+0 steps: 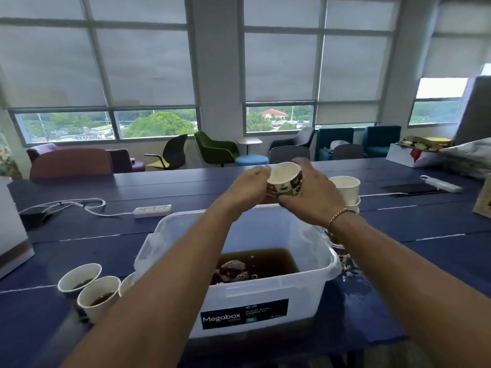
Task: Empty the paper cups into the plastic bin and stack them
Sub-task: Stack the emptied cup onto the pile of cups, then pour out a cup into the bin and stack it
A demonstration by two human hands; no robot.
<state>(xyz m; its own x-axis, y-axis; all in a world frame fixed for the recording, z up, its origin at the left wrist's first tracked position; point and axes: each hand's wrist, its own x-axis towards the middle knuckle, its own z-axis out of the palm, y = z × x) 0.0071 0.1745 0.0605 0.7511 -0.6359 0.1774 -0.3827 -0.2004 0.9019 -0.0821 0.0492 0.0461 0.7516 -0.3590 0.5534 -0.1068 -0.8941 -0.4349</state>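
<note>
— Where is the cup at this moment?

— The patterned paper cup (pixel 285 180) is in the air over the far edge of the plastic bin (pixel 265 293), tilted so that its mouth faces back toward the camera. Its inside looks white and bare.

— Which hand has it?

— Both. The left hand (pixel 248 188) curls its fingers against the cup's left side near the rim. The right hand (pixel 310 197) wraps round the right side and the base, and a gold bracelet (pixel 340 215) sits on that wrist.

— And the bin?

— It is clear plastic and stands on the dark blue table (pixel 79 248) between the two forearms, with a Megabox label on its near wall. Brown liquid (pixel 265 261) lies in the bottom, frothy toward the left.

— Are any cups stacked?

— A stack of white cups (pixel 345 188) stands upright on the table just behind the right hand (how many are nested I cannot tell, since the hand hides the lower part).

— Do any have drink in them?

— Two cups (pixel 79 277) stand left of the bin, touching each other, each with dark liquid at the bottom. The rim of a third cup (pixel 126 284) shows beside them, mostly hidden by the left forearm.

— What else is on the table?

— A white power strip (pixel 152 210) lies beyond the bin's far left corner, with its cable running off to the left. A second strip (pixel 441 185) lies far to the right. Beyond the table, coloured chairs (pixel 215 148) line the windows
</note>
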